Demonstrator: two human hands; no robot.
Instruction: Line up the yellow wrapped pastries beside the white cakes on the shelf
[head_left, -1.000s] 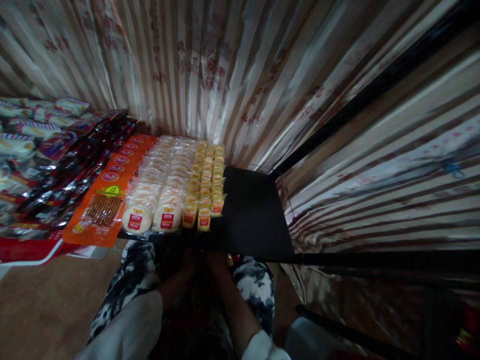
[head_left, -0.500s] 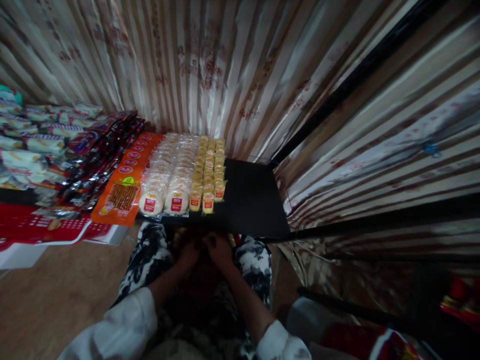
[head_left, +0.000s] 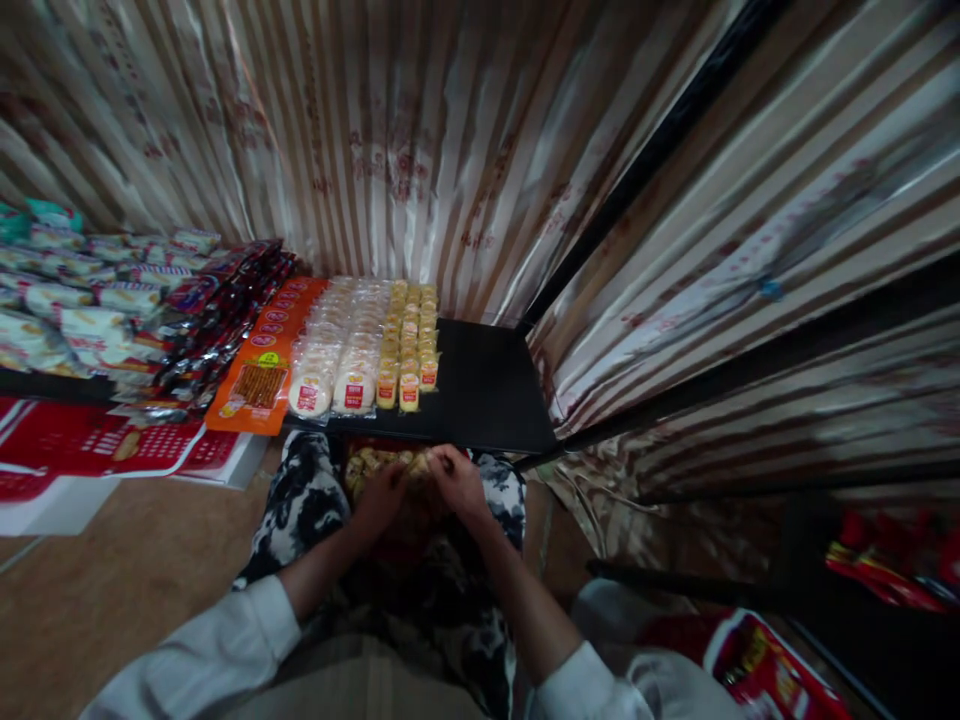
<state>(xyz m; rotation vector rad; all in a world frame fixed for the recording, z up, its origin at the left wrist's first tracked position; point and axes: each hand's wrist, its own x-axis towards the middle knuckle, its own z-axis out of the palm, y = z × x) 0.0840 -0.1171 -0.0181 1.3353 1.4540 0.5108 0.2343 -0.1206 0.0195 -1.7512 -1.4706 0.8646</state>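
Low between my knees, a red-edged container [head_left: 351, 447] holds several small yellow-wrapped snacks [head_left: 366, 462]. Over it my left hand [head_left: 381, 497] is closed, its fingertips at a small yellow snack packet [head_left: 418, 466]. From the other side my right hand [head_left: 457, 482] pinches the same packet; dim light blurs the exact grip. Just beyond, on the black shelf [head_left: 480, 385], rows of small yellow snack packs [head_left: 409, 345] stand beside rows of clear-wrapped round white crackers [head_left: 354, 350].
Left on the shelf lie an orange pretzel-stick bag [head_left: 259, 375], dark shiny packets [head_left: 217, 320] and white packets [head_left: 97, 320]. A red and white box [head_left: 150, 450] sits below. Black poles [head_left: 615, 220] and a striped curtain [head_left: 420, 120] bound the shelf. Red packages [head_left: 780, 670] lie at right.
My hands have come slightly apart, the right one moving right and up, and the yellow snacks in the container show more. The view has shifted a little to the right.
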